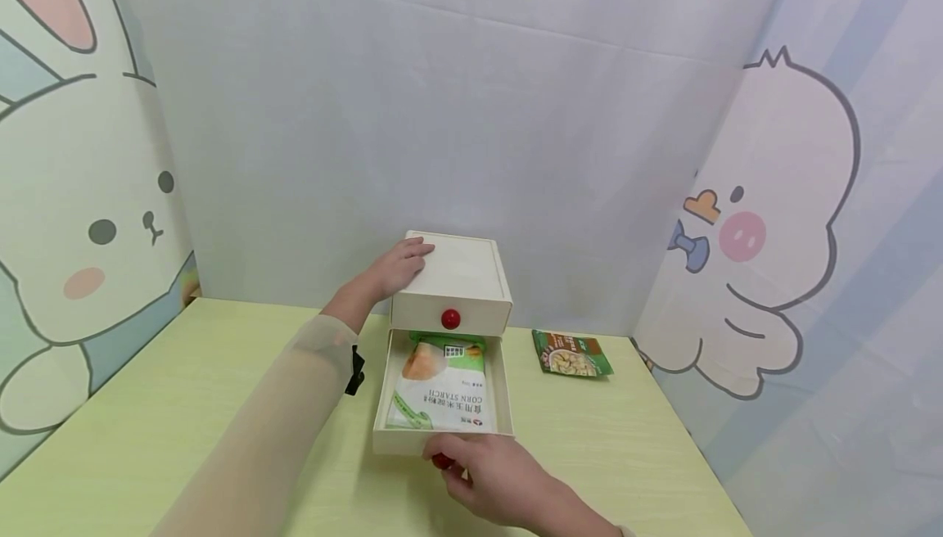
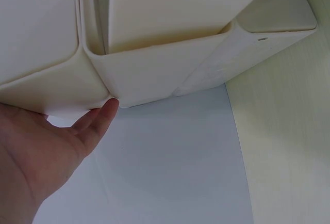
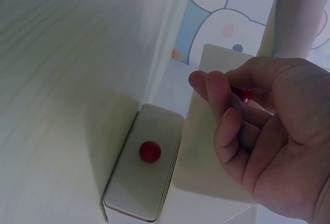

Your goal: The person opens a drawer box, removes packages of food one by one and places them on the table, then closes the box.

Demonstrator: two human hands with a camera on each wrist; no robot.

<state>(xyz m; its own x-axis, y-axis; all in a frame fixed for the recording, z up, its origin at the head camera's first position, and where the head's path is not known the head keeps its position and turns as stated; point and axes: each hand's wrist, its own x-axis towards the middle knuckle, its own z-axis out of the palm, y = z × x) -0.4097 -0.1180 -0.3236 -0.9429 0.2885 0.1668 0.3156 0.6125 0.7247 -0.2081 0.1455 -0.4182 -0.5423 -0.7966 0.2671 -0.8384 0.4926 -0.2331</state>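
A white cabinet (image 1: 462,265) of stacked drawers stands against the back curtain. Its middle drawer (image 1: 398,441) is pulled out toward me, and a white and green corn starch bag (image 1: 449,390) lies flat inside. My right hand (image 1: 501,476) pinches that drawer's red knob (image 1: 442,461) between thumb and fingers. On the cabinet's top left edge rests my left hand (image 1: 401,265), fingers extended over the top; in the left wrist view its thumb (image 2: 105,115) touches the side. The top drawer with its red knob (image 1: 451,319) is closed.
A green snack packet (image 1: 571,354) lies on the pale yellow table (image 1: 611,447), right of the cabinet. The closed bottom drawer (image 3: 147,185), also red-knobbed, shows in the right wrist view. Curtains (image 1: 471,95) with cartoon animals enclose the table's back and sides.
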